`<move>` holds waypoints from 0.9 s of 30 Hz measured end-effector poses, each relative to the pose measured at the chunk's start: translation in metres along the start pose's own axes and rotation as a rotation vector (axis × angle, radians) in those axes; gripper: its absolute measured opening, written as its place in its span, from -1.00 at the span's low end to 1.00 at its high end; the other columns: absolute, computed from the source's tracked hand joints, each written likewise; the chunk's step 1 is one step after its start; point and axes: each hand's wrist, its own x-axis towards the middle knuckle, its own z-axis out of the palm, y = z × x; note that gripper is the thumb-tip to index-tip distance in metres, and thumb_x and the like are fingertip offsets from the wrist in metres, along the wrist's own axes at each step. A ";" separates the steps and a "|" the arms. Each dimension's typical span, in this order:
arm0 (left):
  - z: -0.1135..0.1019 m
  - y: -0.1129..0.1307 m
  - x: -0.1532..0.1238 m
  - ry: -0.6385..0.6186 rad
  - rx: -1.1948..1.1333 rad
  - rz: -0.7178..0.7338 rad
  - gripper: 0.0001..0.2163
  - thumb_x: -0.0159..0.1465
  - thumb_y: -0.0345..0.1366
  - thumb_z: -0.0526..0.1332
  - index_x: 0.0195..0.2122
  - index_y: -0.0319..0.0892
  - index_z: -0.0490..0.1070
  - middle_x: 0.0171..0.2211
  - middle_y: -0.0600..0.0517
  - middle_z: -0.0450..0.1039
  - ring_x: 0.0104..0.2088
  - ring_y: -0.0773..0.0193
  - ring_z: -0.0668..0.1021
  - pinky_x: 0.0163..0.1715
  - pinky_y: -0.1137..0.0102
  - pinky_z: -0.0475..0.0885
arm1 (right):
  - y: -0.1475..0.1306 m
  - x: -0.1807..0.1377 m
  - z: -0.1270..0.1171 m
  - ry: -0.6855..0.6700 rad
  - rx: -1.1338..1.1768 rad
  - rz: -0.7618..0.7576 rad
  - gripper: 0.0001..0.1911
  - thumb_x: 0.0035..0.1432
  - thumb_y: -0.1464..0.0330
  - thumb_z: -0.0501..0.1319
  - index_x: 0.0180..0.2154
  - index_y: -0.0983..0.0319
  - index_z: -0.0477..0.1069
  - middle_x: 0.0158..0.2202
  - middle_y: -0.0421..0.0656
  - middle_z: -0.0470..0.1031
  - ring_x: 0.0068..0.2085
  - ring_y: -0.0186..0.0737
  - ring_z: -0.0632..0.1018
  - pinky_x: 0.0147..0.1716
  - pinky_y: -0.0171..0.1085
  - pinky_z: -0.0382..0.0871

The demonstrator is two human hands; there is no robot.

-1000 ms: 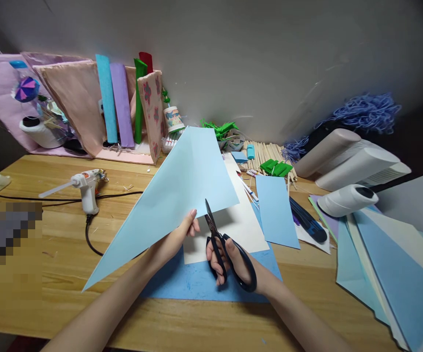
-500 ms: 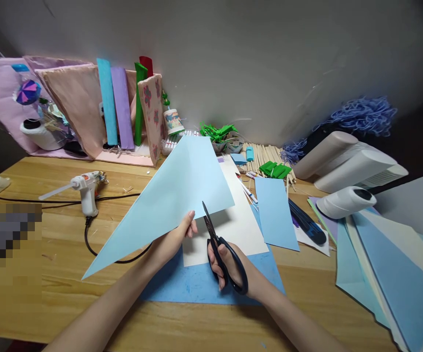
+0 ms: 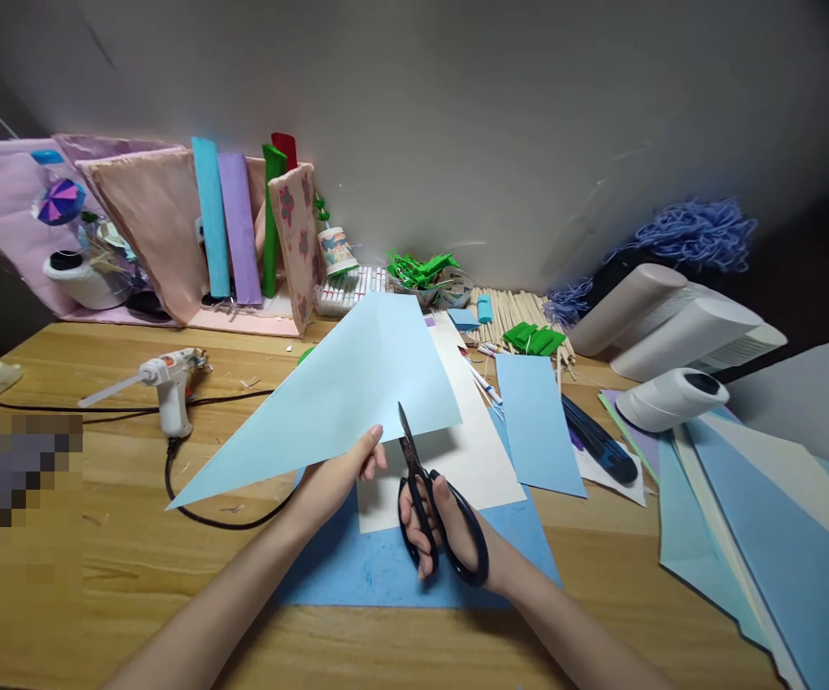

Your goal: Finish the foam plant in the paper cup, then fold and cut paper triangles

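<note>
My left hand (image 3: 346,471) pinches the near edge of a large light blue paper sheet (image 3: 342,388), folded into a triangle and held up over the desk. My right hand (image 3: 449,527) grips black-handled scissors (image 3: 432,503) with fingers through the loops. The blades point up and meet the paper's lower edge just right of my left thumb. Under both hands lie a white sheet (image 3: 472,450) and a darker blue sheet (image 3: 400,561) on the wooden desk (image 3: 98,575).
A white glue gun (image 3: 166,379) with a black cord lies at the left. Rolled papers stand at the back (image 3: 231,225). Wooden sticks (image 3: 521,311), green scraps, a blue strip (image 3: 536,422), white rolls (image 3: 673,398) and stacked blue sheets (image 3: 766,517) fill the right.
The folded paper has tilted lower and flatter, its left tip rising from the desk edge. The scissors stay at its lower edge, shifted slightly. The view has tipped downward a little.
</note>
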 end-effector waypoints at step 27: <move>0.002 0.001 -0.004 -0.103 0.006 -0.074 -0.59 0.23 0.01 -0.07 -0.61 -0.14 0.25 -0.65 0.15 0.09 -0.51 0.31 0.25 -0.37 0.44 0.15 | 0.003 0.009 0.006 0.093 0.110 0.004 -0.34 -0.01 -0.22 -0.19 -0.44 0.26 0.18 -0.73 -0.36 0.17 -0.75 -0.44 0.33 -0.73 -0.43 0.30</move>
